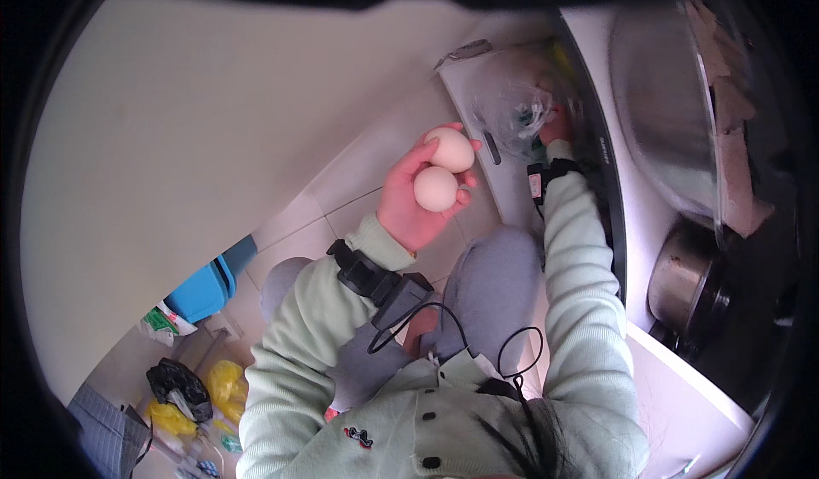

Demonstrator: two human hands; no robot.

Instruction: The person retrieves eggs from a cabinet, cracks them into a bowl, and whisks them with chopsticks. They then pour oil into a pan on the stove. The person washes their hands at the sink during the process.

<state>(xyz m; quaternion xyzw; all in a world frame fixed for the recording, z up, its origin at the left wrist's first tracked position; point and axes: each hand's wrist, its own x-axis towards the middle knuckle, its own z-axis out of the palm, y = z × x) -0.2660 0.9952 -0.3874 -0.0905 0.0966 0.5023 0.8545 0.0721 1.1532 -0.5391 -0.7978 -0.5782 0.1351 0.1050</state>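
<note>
Two pale eggs rest side by side in my left hand (401, 199), whose fingers curl round them from below. The upper egg (452, 150) sits toward the fingertips, touching the lower egg (435, 190). My right hand (556, 127) reaches into a pulled-out white drawer-like compartment (465, 87) on the right. It is beside a clear, crumpled plastic bag (512, 112), partly behind the film and in shadow. Its fingers are mostly hidden, so what they touch does not show. Something yellow lies deeper in the compartment.
A dark-edged panel (607, 163) runs along my right arm. Beyond it are a metal pot (685, 278) and a large clear lid-like cover (661, 95). At lower left stand a blue bin (198, 293), a black bag (181, 387) and yellow bags (226, 389). Pale tiles (294, 223) form the floor.
</note>
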